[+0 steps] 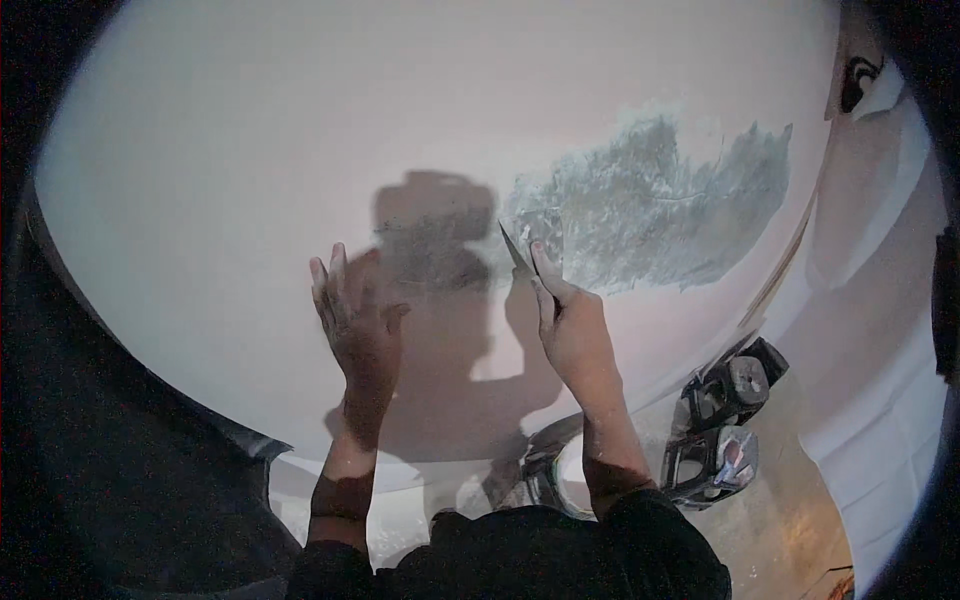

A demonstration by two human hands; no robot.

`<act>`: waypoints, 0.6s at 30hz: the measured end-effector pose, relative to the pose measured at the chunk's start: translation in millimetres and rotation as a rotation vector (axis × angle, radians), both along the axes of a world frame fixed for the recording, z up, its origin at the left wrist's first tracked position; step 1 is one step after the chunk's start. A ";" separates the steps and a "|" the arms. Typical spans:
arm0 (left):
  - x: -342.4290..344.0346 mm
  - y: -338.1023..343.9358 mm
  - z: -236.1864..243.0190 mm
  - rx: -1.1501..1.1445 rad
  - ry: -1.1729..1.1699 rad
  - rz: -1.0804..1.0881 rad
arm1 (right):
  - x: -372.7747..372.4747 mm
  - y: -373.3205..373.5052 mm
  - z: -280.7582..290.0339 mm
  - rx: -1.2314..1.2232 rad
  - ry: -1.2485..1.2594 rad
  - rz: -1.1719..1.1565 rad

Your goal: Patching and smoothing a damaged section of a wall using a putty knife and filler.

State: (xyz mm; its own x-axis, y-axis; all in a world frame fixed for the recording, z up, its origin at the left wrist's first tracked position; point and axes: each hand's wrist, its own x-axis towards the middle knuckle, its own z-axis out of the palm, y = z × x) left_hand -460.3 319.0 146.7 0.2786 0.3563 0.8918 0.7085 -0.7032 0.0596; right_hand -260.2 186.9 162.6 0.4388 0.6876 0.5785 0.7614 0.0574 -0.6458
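A pale wall (250,150) fills most of the view in front of me. My right hand (582,338) grips a putty knife (545,228), its blade at the left end of a rough grey patch (660,205) with uneven edges. One finger lies along the blade. My left hand (363,325) is open, fingers spread, at the wall left of the knife; whether it touches the surface I cannot tell. Between my hands falls my shadow, over a fainter greyish area. Whitish dust or smears show on both arms.
Below right, two black objects, perhaps power tools or stools (735,385), stand on the dusty floor (785,490). A white round container (575,478) is partly hidden by my right arm. Dark sheeting (150,470) hangs at left, white sheeting (880,380) at right.
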 end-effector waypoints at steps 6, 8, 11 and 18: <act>4.8 1.1 -2.0 0.020 -0.050 -0.011 | 2.6 2.7 2.4 -0.002 -0.018 -0.005; 3.6 2.8 -3.7 0.013 0.001 0.048 | 1.7 2.2 2.8 0.005 -0.020 -0.011; 2.7 9.3 -10.0 0.065 -0.012 0.025 | 3.5 7.1 1.7 0.066 0.005 -0.011; -0.5 1.9 -6.4 0.013 -0.074 -0.062 | -1.9 3.3 13.0 0.007 -0.013 -0.034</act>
